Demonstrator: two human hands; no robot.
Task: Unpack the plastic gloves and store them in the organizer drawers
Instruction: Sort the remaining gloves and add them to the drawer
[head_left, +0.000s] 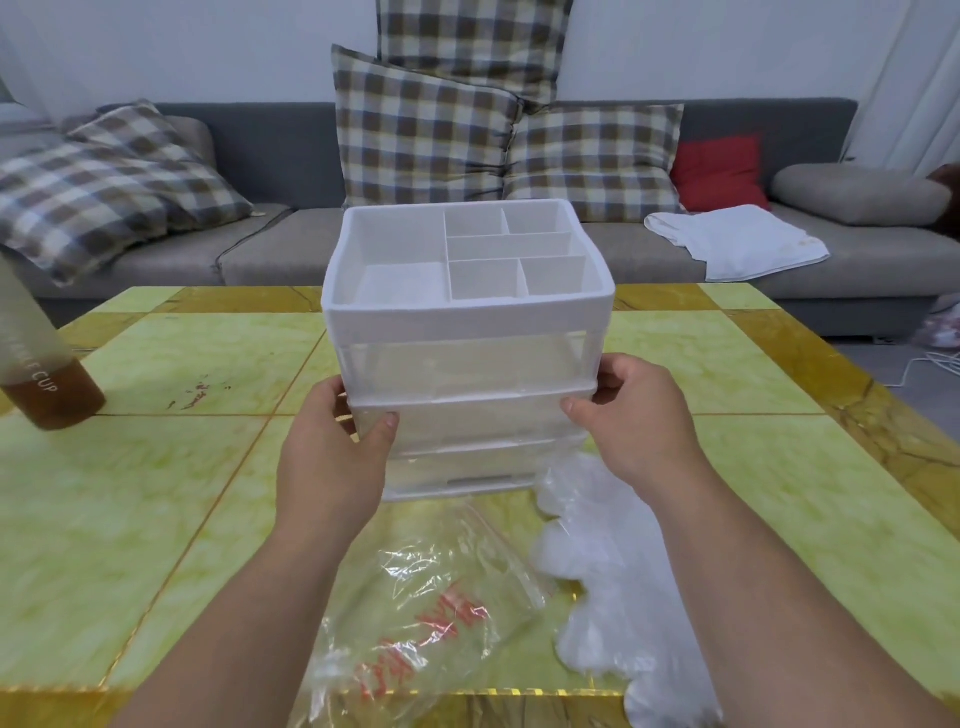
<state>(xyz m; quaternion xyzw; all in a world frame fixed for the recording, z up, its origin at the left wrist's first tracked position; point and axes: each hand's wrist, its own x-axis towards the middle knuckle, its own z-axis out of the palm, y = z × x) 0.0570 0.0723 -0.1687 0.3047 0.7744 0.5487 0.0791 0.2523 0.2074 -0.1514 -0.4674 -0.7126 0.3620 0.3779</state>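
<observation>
Bottle lettered "CUP", bag, red print unreadable, organizer gripped

We see a bright, evenly lit room under soft, cool light that seems to fall from above; shadows are faint and soft-edged on the glossy table. The crumpled plastic bag catches small white glints, and the gloves and the rim of the organizer are nearly washed out. The wide lens bows the sofa and the table's edges. The bottle at the left and the bottom corners look soft.
</observation>
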